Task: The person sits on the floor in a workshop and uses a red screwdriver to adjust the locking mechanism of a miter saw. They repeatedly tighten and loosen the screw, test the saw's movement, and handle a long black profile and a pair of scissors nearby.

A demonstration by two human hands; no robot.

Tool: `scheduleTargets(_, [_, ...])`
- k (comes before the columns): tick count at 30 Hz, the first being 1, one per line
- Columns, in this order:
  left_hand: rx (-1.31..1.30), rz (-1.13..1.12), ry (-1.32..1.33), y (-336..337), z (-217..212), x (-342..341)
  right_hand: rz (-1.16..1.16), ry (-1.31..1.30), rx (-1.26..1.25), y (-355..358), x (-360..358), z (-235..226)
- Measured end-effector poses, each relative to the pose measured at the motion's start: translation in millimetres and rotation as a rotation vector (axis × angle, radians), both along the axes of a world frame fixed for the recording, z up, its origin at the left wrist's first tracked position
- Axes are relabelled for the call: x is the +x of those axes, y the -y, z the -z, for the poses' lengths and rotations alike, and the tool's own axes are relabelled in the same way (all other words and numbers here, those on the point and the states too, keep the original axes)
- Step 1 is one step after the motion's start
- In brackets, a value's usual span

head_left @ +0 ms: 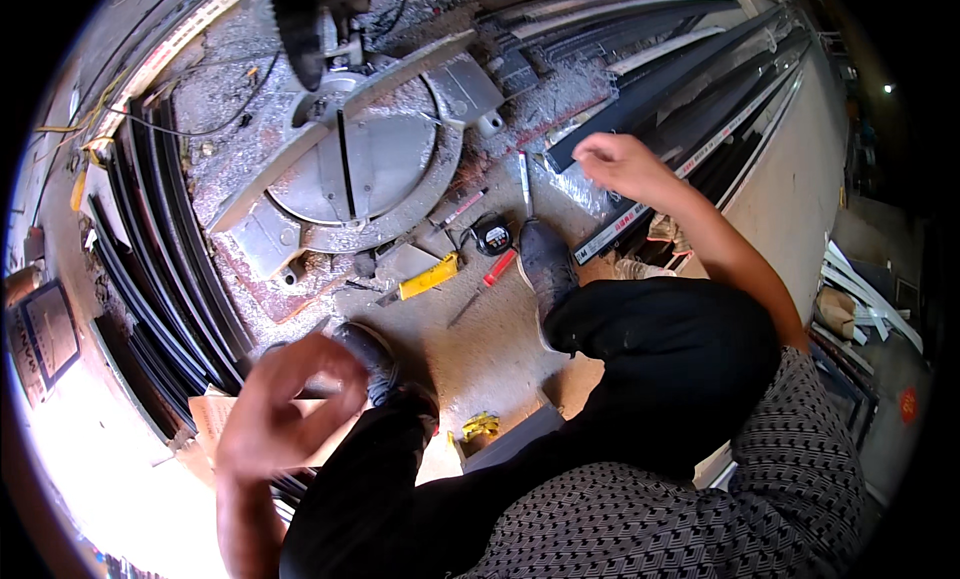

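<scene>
My left hand (290, 409), slightly blurred, hovers at the lower left near my shoe (368, 357). Its fingers curve, with a gap between them and the thumb, and nothing shows in it. At the right, my right hand (622, 166) is held over the end of the dark long profiles (640, 109), its fingers curled in loosely with no object visible in them. Between my feet and the saw lie a yellow utility knife (428, 277), a black tape measure (492, 235), a red-handled screwdriver (499, 268) and a marker pen (464, 207).
A mitre saw (350, 169) with a round slotted table stands ahead, chips scattered around it. Its toothed blade (291, 29) is raised above. Dark strips (185, 239) lie lengthwise at the left. Clear plastic wrap (578, 194) lies near the profiles. A pale panel (790, 159) borders them.
</scene>
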State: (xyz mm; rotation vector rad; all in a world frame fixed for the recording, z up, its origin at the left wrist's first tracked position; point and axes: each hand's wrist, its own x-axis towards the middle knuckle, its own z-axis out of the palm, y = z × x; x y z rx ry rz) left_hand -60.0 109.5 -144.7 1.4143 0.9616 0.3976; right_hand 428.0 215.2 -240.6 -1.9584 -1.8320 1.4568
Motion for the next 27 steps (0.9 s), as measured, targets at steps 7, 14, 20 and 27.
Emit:
scheduleTargets(7, [0.345,0.106,0.33,-18.3,-92.9,23.8,-0.049,0.13,0.072,7.0,-31.3,90.1])
scheduleTargets(14, [0.344,0.114,0.364,-28.4,-97.8,45.4,-0.167,0.25,-0.055,27.5,-38.8,130.5])
scheduleTargets(20, [0.317,0.077,0.332,-31.5,-100.5,53.9,-0.2,0.327,-0.029,53.1,-35.6,168.5])
scheduleTargets(27, [0.252,-0.1,0.192,-23.3,-116.8,39.3,-0.261,0.293,0.355,61.4,-49.8,175.1])
